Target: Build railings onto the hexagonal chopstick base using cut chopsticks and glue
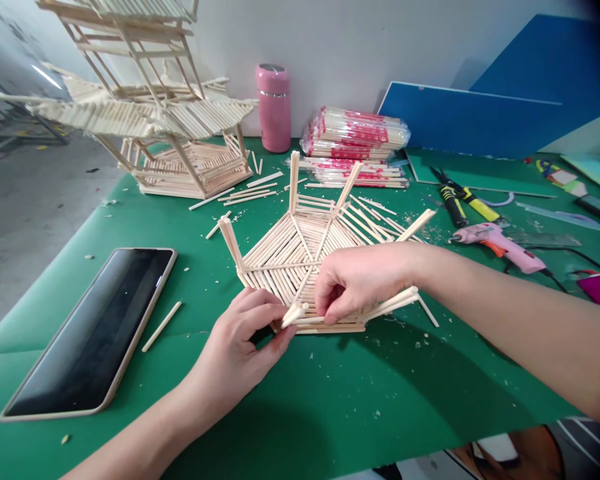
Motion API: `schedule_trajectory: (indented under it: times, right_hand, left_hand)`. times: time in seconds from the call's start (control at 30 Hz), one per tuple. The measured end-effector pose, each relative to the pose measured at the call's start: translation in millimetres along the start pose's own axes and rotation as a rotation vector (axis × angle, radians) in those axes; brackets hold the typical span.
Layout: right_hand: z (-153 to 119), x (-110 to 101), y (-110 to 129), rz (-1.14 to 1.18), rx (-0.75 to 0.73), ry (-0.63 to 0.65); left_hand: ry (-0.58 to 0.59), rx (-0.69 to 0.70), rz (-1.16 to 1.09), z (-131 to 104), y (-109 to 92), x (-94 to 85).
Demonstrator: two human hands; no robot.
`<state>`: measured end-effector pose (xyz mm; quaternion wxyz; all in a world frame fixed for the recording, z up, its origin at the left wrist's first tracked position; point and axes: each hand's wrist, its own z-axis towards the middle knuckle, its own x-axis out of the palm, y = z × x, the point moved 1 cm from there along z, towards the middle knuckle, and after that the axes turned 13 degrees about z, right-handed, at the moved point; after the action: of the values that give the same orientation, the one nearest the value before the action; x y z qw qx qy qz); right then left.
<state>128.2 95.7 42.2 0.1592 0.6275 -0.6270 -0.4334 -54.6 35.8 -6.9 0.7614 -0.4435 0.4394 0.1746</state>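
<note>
On the green mat (330, 400), both hands pinch the near edge of the hexagonal stick frame (305, 253), the left hand (240, 347) and right hand (360, 280) fingers pressed on one short stick (295, 313).

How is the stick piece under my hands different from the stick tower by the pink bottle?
The hexagonal stick panel lies low on the green mat, a single layer with short posts at its corners; the stick tower stands tall in several tiers. Both hands, left hand and right hand, touch the panel; the tower stands untouched. Both are pale wooden sticks.
</note>
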Motion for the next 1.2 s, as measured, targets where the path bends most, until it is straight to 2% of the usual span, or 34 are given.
schedule_trajectory:
  times: [0.47,0.87,1.03,1.2]
  right_hand:
    - [0.2,0.0,2.8,-0.022,0.019,0.015]
    - [-0.2,0.6,0.5,-0.012,-0.019,0.009]
    - [0.2,-0.1,-0.3,-0.008,-0.039,0.010]
    - [-0.9,-0.7,-0.6,-0.017,-0.033,0.002]
  left_hand:
    - [-0.012,-0.010,-0.024,0.6,-1.6,0.2]
    - [0.006,-0.024,-0.025,0.6,-1.7,0.8]
    - [-0.021,-0.023,-0.041,0.3,-1.2,0.6]
    - [0.014,-0.031,-0.059,1.1,-0.5,0.1]
